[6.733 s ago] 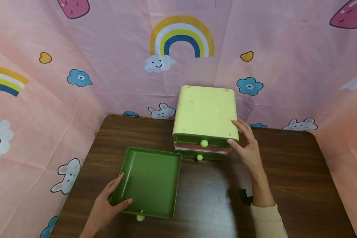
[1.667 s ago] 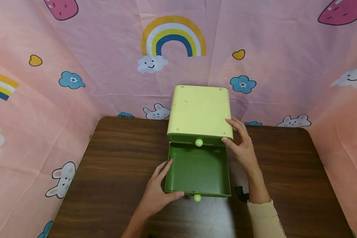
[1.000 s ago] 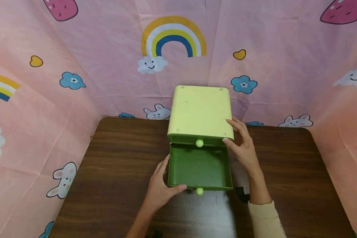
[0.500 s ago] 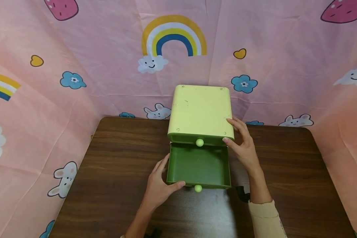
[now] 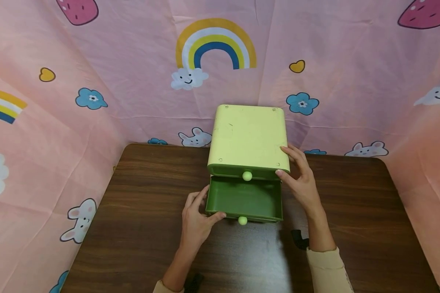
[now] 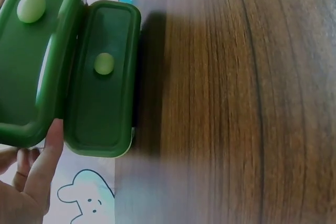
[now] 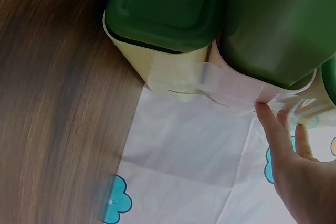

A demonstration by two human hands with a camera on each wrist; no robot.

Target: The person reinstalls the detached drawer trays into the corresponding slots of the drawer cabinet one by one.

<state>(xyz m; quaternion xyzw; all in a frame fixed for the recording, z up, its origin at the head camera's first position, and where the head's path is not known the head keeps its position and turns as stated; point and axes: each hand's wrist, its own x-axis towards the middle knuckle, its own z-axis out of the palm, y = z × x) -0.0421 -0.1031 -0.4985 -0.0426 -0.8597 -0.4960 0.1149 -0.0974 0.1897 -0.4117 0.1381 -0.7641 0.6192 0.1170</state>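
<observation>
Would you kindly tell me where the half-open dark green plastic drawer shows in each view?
Head: dark green plastic drawer at centre, below the yellow cabinet top.
Left wrist: far left, front face with pale knob.
Right wrist: upper right, seen from underneath.
Shared landmark: brown wooden table.

The green drawer (image 5: 243, 199), which lay loose on the table left of the cabinet (image 5: 248, 138), now sits in the cabinet's middle slot and has slid further in, with less of it sticking out. The left hand (image 5: 196, 221) gripping its front left corner has moved closer to the cabinet with it.
</observation>
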